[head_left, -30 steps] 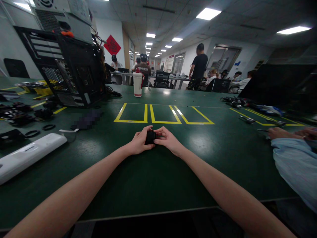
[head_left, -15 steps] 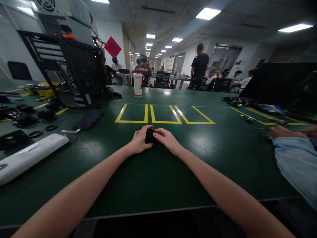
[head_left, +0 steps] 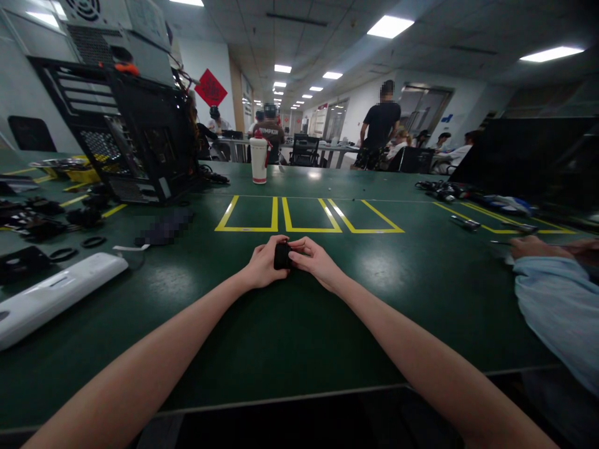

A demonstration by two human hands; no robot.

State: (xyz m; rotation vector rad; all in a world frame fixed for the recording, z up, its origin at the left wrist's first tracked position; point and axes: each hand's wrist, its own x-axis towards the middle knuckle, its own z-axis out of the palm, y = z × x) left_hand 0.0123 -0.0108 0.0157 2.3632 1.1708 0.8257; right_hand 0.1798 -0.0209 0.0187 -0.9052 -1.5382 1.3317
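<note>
A small black blocky object [head_left: 281,256] sits between my two hands, just above or on the green table [head_left: 281,337]; its exact kind does not show. My left hand [head_left: 266,263] is closed round its left side, thumb at the bottom and fingers over the top. From the right, my right hand [head_left: 312,259] pinches the object's edge between thumb and fingertips. The fingers hide part of it. Just beyond my hands, yellow tape outlines [head_left: 309,231] mark the table.
At left lie a white power strip [head_left: 60,296], black rings [head_left: 63,254] and dark parts, with an open computer case [head_left: 135,137] behind. A white cup [head_left: 259,161] stands farther back. On the right, a co-worker's sleeve [head_left: 547,293] reaches over the table, near metal tools [head_left: 465,222].
My hands keep their hold on the black object, with the right fingers shifting slightly. The view has moved a little. In the background, a standing person has moved slightly right.
</note>
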